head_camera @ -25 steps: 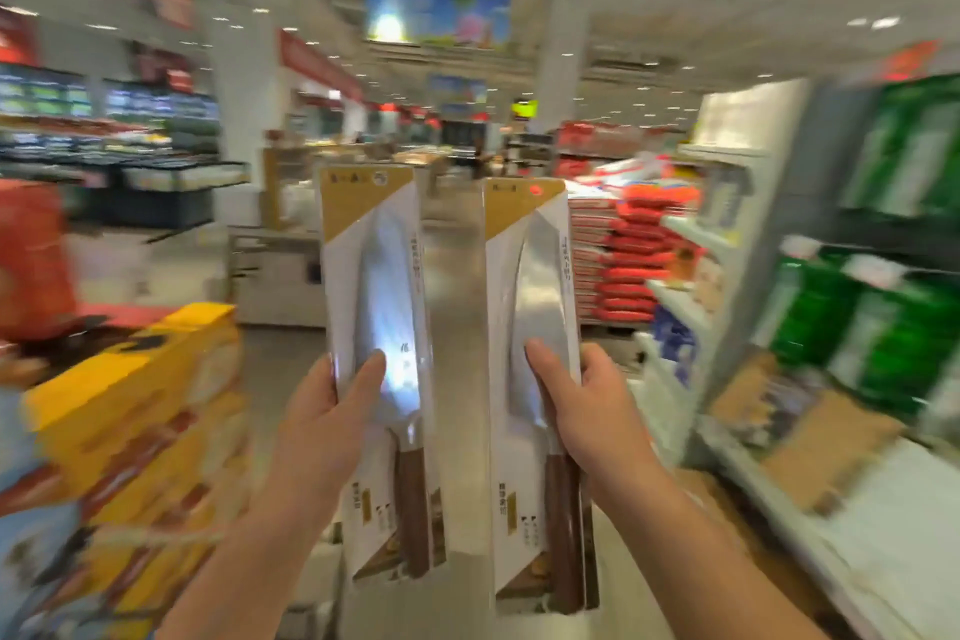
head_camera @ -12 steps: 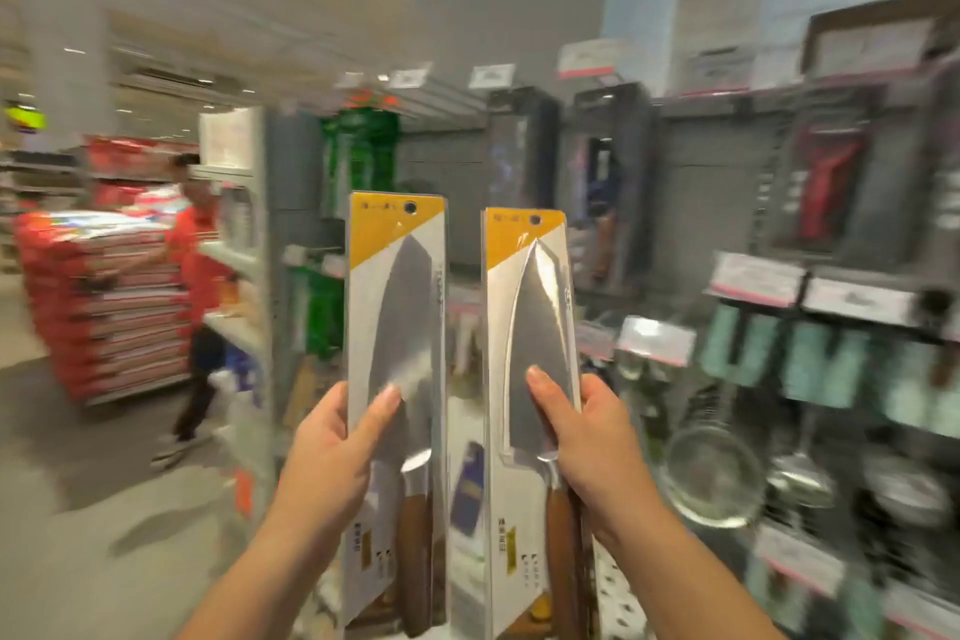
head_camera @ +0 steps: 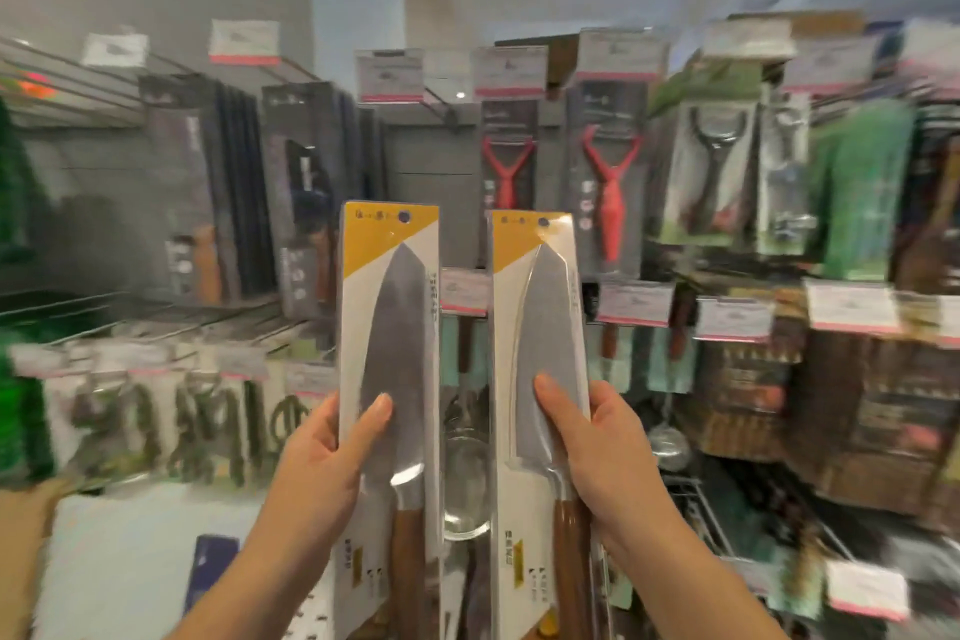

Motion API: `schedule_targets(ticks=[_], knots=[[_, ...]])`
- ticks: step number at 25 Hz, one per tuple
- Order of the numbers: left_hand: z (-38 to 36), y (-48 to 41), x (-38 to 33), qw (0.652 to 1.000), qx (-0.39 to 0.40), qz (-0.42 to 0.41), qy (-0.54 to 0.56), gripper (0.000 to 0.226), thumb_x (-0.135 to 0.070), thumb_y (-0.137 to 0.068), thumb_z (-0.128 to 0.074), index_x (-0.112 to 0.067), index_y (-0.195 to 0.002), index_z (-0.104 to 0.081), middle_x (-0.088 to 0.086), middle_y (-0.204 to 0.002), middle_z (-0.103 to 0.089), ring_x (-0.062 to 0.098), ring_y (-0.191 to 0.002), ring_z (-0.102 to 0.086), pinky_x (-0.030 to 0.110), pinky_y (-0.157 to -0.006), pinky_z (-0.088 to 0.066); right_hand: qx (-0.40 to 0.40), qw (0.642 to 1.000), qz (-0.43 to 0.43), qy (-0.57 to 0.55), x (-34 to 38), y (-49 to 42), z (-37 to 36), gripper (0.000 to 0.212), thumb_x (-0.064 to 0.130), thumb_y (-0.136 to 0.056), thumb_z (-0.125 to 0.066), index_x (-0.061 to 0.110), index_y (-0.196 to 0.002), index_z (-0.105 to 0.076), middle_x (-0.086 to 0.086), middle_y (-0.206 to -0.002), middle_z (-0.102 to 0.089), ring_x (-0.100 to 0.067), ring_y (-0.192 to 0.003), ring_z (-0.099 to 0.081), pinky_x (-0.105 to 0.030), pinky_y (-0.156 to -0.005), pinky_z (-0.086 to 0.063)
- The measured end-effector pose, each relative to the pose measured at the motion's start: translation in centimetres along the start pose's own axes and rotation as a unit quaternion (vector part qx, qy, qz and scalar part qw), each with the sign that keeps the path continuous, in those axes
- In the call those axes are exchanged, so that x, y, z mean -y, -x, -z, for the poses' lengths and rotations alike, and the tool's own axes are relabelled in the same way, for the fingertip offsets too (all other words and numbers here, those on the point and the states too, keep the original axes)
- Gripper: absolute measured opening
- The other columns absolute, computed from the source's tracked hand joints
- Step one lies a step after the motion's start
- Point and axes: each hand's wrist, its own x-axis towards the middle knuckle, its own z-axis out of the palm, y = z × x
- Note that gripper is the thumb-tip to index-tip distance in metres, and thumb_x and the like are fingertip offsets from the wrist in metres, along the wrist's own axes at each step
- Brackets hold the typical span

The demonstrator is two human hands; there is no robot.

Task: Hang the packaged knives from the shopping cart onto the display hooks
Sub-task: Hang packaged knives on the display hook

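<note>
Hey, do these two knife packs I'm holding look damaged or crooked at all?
Nothing stands out. The left hand holds the left knife pack upright, the right hand the right knife pack; both cards look flat, hang holes untorn. The display behind is too blurred to judge.

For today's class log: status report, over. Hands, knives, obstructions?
Left grip holds left knife pack. Right grip holds right knife pack. Both upright, unhung. Nothing seen blocking the rack.
</note>
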Motion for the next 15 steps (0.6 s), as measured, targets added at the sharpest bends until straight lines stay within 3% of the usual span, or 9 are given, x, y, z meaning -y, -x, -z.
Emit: schedule_targets(ticks=[5, 12, 15], knots=[[-3.3, -3.6, 1.0, 0.998, 0.064, 0.003, 0.023, 0.026, -0.053, -0.087, -0.068, -0.039, -0.109, -0.072, -0.004, -0.111, -0.077, 0.018, -0.103, -0.073, 0.051, -0.096, -0.053, -0.060, 0.998, 0.005, 0.028, 1.2, -1.0, 2.2, 0.041, 0.060, -0.084, -0.071, 0.024, -0.102, -0.067, 0.003, -0.092, -0.077, -0.018, -0.085, -0.076, -0.049, -0.081, -0.062], [-2.0, -9.0, 1.9, 0.993, 0.118, -0.006, 0.017, 0.021, -0.058, -0.088, -0.065, -0.044, -0.103, -0.071, -0.007, -0.107, -0.076, 0.016, -0.101, -0.072, 0.050, -0.096, -0.053, -0.102, 0.994, 0.015, 0.038, 2.8, -2.9, -1.2, 0.037, 0.055, -0.087, -0.072, 0.022, -0.102, -0.067, 0.000, -0.094, -0.077, -0.019, -0.085, -0.076, -0.047, -0.080, -0.063], [-0.4, -11.1, 2.2, 0.990, 0.135, -0.022, 0.021, 0.017, -0.058, -0.087, -0.064, -0.049, -0.100, -0.071, -0.014, -0.105, -0.076, 0.005, -0.097, -0.071, 0.042, -0.091, -0.053, -0.111, 0.993, 0.021, 0.036, 2.9, -3.7, -4.1, 0.036, 0.053, -0.088, -0.072, 0.022, -0.104, -0.067, 0.000, -0.095, -0.078, -0.019, -0.086, -0.076, -0.047, -0.082, -0.062]])
